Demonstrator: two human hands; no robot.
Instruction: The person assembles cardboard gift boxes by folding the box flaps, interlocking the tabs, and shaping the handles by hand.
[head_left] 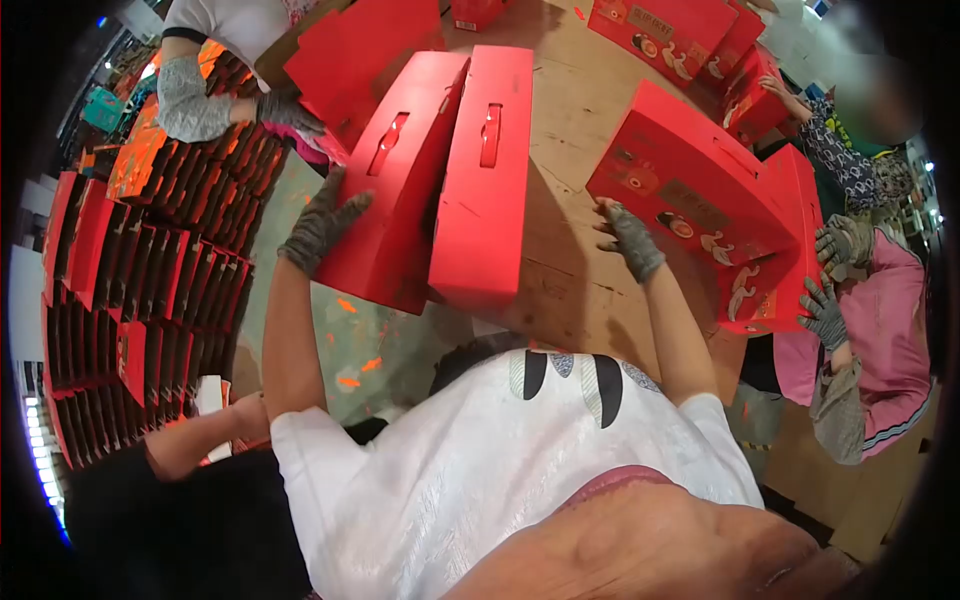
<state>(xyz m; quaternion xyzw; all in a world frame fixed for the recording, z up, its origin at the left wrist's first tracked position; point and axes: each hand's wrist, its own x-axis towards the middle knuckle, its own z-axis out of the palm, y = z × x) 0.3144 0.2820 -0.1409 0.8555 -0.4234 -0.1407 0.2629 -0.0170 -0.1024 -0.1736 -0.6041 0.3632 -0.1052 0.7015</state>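
Note:
My left hand [325,228], in a grey glove, presses with its fingers apart against the left side of a tall red box [395,180]. This box leans beside a second red box [483,180], and each has a handle slot on its upper face. My right hand [632,240], gloved too, is held over the brown table [560,140] with fingers spread and nothing in them. To its right are red printed boxes [700,190], which a co-worker's gloved hands touch from the far side.
Stacks of flat red cartons [150,290] fill the left side. A co-worker's gloved hand [290,113] is at the upper left, and another co-worker in pink [880,330] is at the right. More red boxes [665,35] stand at the table's far end.

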